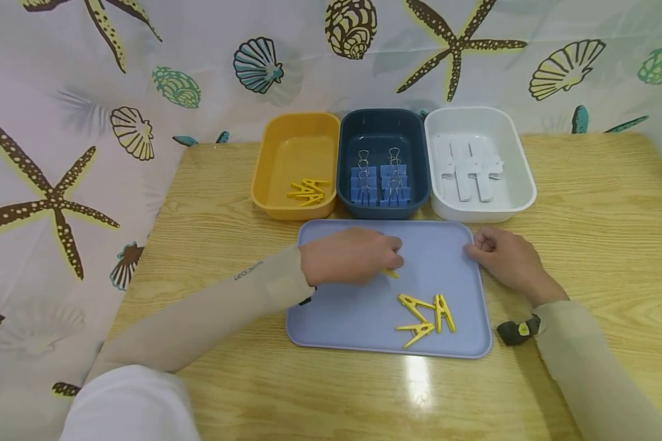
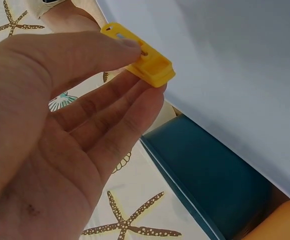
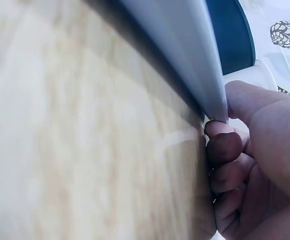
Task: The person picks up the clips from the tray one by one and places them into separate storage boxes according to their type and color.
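Observation:
My left hand is over the upper middle of the light blue tray. Between its thumb and fingertips it pinches a yellow clothespin, seen plainly in the left wrist view; in the head view just one end shows below the fingers. At the tray's right edge, near the top corner, my right hand grips the rim, thumb on top and fingers curled beneath. Three more yellow clothespins lie on the lower right of the tray: one at the left, one above it, one at the right.
Behind the tray stand three bins side by side. The yellow bin holds several yellow clothespins, the dark blue bin blue binder clips, and the white bin white clips. A patterned curtain hangs behind the wooden table.

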### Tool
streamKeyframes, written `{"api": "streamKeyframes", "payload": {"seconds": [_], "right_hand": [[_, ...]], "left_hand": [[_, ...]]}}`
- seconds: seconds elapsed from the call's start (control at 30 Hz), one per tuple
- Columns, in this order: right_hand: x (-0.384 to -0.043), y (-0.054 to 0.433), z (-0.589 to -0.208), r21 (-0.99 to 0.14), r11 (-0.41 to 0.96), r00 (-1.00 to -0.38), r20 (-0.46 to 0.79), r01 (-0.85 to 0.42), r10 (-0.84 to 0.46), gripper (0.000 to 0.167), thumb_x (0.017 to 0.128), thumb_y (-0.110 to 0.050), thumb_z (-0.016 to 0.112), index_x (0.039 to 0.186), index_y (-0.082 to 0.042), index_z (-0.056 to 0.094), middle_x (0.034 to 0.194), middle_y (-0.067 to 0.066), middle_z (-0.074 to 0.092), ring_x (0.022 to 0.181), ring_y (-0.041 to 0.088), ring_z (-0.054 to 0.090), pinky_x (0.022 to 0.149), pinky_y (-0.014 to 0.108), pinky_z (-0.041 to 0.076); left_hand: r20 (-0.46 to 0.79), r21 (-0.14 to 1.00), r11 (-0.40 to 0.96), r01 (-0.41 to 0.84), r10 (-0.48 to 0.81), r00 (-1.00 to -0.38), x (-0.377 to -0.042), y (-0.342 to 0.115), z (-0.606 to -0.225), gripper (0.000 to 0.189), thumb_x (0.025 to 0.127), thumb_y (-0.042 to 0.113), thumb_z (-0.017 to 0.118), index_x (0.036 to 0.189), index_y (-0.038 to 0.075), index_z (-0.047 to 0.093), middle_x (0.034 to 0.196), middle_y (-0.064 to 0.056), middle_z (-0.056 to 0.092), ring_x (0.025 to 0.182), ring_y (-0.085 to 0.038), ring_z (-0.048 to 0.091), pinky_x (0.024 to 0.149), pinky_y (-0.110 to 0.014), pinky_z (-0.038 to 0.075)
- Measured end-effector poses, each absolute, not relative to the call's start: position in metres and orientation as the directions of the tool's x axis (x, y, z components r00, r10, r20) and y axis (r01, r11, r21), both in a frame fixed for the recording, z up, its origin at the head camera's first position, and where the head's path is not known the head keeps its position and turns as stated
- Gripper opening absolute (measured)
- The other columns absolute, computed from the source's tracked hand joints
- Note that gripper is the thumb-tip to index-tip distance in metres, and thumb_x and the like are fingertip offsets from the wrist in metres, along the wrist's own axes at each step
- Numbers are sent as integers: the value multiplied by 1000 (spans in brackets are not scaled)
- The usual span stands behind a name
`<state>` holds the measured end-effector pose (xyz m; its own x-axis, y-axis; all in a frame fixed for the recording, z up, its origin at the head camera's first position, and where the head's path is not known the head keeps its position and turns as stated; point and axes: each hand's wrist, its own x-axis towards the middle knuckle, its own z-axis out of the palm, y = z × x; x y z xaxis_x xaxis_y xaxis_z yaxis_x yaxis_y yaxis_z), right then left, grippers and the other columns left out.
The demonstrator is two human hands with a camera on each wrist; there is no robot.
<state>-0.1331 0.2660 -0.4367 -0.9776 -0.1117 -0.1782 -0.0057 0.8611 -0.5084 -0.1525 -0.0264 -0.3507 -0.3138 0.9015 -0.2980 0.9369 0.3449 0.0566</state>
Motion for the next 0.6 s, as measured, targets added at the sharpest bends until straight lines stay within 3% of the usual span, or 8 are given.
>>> {"api": "streamKeyframes", "payload": {"seconds": [0.6], "right_hand": [[-133,265,-436,-510,860,-980,-166,-8,-107,26,93,-33,58,80,-10,55,69,2,53,67,18,47,64,31,33]], "left_hand": [[-270,53,364,930,902,-338,-156,-35,-349,26,97,8,52,115,16,69,96,-2,60,74,-14,53,69,-22,47]]}}
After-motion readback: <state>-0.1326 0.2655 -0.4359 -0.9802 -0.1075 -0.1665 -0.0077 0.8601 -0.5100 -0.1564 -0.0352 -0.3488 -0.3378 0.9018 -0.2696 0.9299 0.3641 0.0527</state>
